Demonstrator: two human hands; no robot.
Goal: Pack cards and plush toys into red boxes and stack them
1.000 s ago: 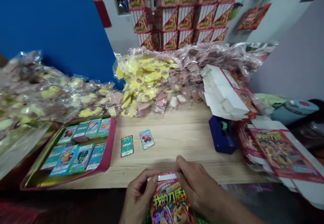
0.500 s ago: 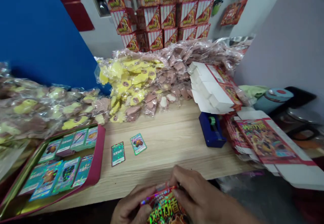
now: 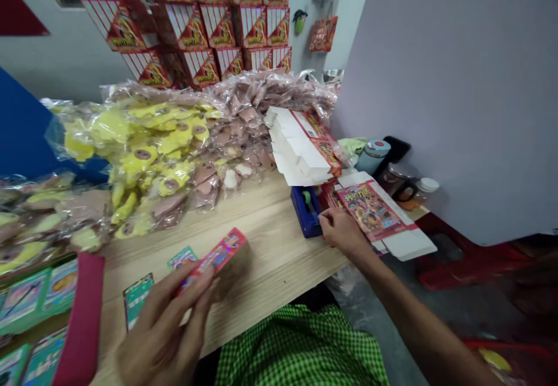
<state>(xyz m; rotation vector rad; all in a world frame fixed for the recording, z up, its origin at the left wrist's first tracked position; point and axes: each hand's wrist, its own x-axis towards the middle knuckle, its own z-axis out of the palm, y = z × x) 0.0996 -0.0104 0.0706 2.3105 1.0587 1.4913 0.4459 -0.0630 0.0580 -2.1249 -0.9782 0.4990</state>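
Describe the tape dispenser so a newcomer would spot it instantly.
On the wooden table, look right to the open white carton. Just in front of it, by the right hand, sits the tape dispenser: dark blue with a green roll, unlike the red printed packaging beside it.

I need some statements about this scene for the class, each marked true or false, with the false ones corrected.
1. The left hand holds a shiny red cardboard box. True.
2. Both hands are on that box. False: the right hand is at a dark blue tape dispenser.
3. Green-and-black checked cloth shows below the pale wooden table. True.
4. Yellow plush pieces sit right of the dispenser. False: yellow pieces in clear plastic lie left of it.
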